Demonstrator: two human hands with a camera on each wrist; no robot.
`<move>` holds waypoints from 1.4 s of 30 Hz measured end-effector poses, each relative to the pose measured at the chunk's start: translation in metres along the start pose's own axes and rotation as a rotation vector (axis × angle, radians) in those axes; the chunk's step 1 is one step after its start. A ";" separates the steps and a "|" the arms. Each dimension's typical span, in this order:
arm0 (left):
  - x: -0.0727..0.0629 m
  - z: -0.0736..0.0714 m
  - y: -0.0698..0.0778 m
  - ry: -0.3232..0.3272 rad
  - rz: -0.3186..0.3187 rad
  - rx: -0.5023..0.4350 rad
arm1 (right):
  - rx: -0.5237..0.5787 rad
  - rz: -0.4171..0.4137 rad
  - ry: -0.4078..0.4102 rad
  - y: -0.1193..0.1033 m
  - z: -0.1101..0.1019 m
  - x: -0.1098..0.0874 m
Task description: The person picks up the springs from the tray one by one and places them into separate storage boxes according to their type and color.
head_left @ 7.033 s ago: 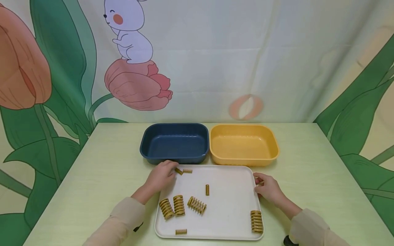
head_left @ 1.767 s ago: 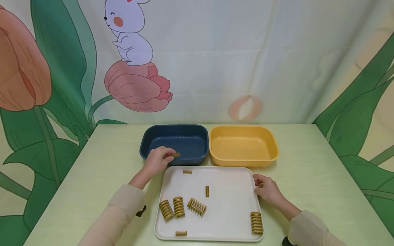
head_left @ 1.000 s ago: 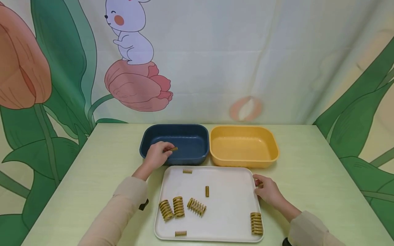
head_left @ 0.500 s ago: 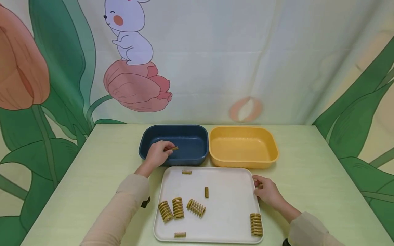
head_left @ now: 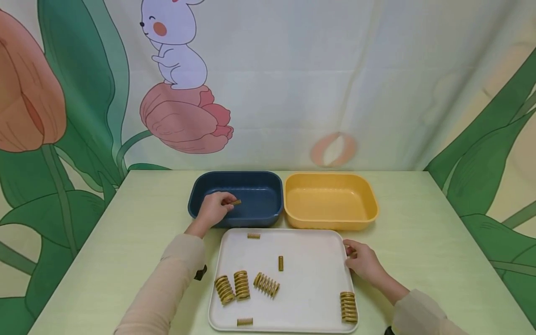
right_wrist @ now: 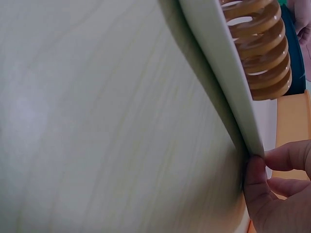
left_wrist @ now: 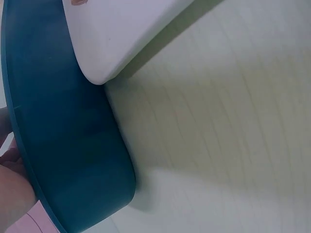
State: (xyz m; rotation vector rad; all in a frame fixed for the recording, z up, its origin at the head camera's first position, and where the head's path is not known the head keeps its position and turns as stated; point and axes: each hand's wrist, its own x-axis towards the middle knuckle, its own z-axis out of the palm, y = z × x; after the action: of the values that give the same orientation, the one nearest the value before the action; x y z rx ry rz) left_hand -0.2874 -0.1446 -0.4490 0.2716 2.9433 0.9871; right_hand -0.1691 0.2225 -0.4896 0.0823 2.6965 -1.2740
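My left hand (head_left: 215, 207) pinches a small brass-coloured coil spring (head_left: 236, 202) over the inside of the dark blue bin (head_left: 272, 222). In the left wrist view the bin's wall (left_wrist: 73, 136) hides most of that hand, and the spring is out of sight. At the right edge of the white tray (head_left: 310, 279), my right hand (head_left: 363, 260) grips the rim between thumb and finger, clearer in the right wrist view on the tray rim (right_wrist: 233, 92). Small springs lie on the tray: one at the back (head_left: 253, 236), one mid-tray (head_left: 281, 263), one in front (head_left: 244, 322).
Several thick, large springs share the tray: a group on the left around the middle spring (head_left: 241, 284), and a single large spring (head_left: 348, 307) at the front right. A yellow bin (head_left: 332, 223) stands beside the blue one, behind the tray. A printed curtain (head_left: 268, 93) backs the table.
From the tray's back left corner, my left hand has carried a small spring up and over into the blue bin. It has barely moved in the last second. The right hand stays at the rim.
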 end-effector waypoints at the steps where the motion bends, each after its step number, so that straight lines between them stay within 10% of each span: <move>1: 0.001 0.000 0.000 -0.001 -0.004 -0.001 | -0.003 -0.001 0.001 0.000 0.000 0.000; 42: 0.028 0.001 -0.011 -0.191 -0.053 -0.003 | 0.004 0.013 -0.005 0.000 0.000 0.000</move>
State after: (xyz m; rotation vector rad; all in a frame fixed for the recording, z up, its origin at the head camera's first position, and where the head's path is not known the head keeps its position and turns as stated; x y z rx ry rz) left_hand -0.3168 -0.1475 -0.4559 0.2696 2.7624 0.9039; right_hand -0.1695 0.2230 -0.4897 0.0967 2.6850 -1.2750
